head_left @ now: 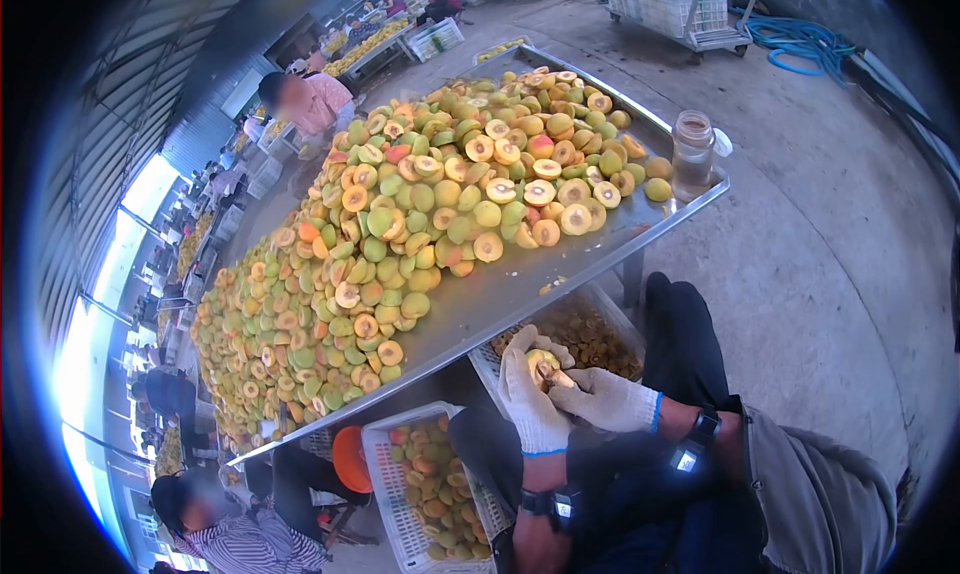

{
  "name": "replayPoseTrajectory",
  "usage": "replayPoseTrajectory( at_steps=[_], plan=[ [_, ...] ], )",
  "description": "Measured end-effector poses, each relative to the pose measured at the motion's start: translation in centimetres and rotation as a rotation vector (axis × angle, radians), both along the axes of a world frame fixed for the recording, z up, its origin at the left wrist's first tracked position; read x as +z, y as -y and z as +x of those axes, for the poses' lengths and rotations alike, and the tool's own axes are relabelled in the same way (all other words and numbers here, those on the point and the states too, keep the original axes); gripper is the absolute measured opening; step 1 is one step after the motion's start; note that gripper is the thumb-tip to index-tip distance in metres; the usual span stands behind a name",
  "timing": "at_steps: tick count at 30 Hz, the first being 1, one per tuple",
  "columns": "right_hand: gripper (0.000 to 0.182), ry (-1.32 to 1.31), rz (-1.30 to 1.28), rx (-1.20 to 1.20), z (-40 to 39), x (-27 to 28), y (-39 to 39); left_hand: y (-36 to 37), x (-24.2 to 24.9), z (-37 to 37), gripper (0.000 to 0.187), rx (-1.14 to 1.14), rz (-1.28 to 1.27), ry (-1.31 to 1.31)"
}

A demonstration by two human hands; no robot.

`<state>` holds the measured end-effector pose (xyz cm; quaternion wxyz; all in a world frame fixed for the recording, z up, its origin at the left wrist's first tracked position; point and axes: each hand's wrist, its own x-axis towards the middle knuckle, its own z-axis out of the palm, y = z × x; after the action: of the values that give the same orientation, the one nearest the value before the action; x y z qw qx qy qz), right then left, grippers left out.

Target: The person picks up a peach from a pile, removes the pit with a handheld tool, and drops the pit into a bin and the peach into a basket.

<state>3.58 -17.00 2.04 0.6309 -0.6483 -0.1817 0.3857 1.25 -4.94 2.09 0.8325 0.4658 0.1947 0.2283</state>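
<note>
Both of my hands wear white knit gloves and meet over a crate of brown pits (590,336), below the metal table's near edge. My left hand (530,394) is closed around a halved yellow fruit (543,364), its cut side partly showing. My right hand (600,398) is closed at the same fruit, fingers pinched against its lower side; whether a small tool is in them is hidden. A large heap of halved yellow-green fruit (440,194) covers much of the metal table (590,264).
A glass jar (692,154) stands at the table's right corner. A white crate (375,454) of fruit and an orange bucket (351,460) are at lower left. Co-workers sit near the table, one in stripes (255,542), one in pink (318,104). Stacked crates (680,9) stand behind.
</note>
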Motion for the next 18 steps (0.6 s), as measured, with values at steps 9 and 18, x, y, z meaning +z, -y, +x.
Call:
replayPoseTrajectory(
  at_steps=[9,18],
  plan=[
    [0.054,-0.280,-0.038,0.101,-0.4,0.4,1.0,-0.6,0.6,-0.3,0.038,-0.143,-0.005,-0.079],
    [0.050,-0.251,-0.072,0.111,-0.8,1.1,1.4,-0.8,1.1,-0.7,0.036,-0.173,0.063,-0.162]
  ],
)
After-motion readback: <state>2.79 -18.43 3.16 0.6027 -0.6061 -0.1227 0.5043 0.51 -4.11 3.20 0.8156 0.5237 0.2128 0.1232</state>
